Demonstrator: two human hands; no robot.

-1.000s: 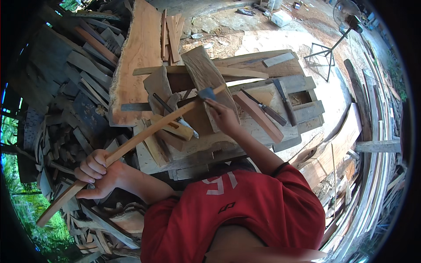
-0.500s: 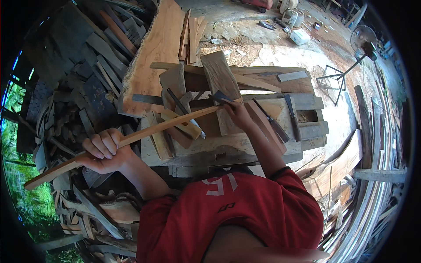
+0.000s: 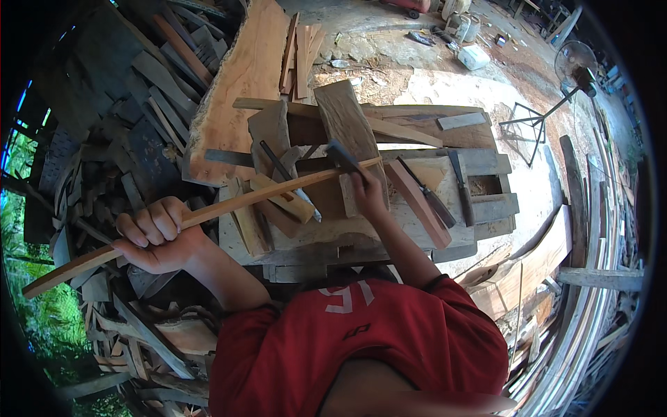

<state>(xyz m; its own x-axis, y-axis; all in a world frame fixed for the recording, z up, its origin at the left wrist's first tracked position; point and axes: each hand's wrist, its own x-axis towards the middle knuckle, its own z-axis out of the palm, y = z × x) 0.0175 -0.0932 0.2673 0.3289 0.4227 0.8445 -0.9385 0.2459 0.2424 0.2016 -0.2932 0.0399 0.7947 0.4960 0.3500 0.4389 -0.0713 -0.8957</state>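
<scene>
My left hand (image 3: 158,235) is closed around a long, narrow wooden strip (image 3: 243,200), which slants up to the right across the workbench. Its lower left end sticks out past my fist. The strip's far end crosses a thick wooden block (image 3: 345,115). Beside that end, my right hand (image 3: 368,193) grips a tool with a broad, dark blade (image 3: 342,156); most of its handle is hidden in my fingers. The blade is over the strip near its tip. A chisel-like tool (image 3: 285,170) with a dark shaft lies under the strip.
On the workbench (image 3: 306,249) lie a reddish wood block (image 3: 417,201), a dark-handled tool (image 3: 436,205), a broad-bladed tool (image 3: 462,187) and offcuts. A wide slab (image 3: 240,90) leans at the far left, beside scrap wood (image 3: 132,160). A standing fan (image 3: 580,66) is at the far right.
The dark blade has turned and shifted slightly left along the strip with my right hand. My left hand and the strip have moved a little left.
</scene>
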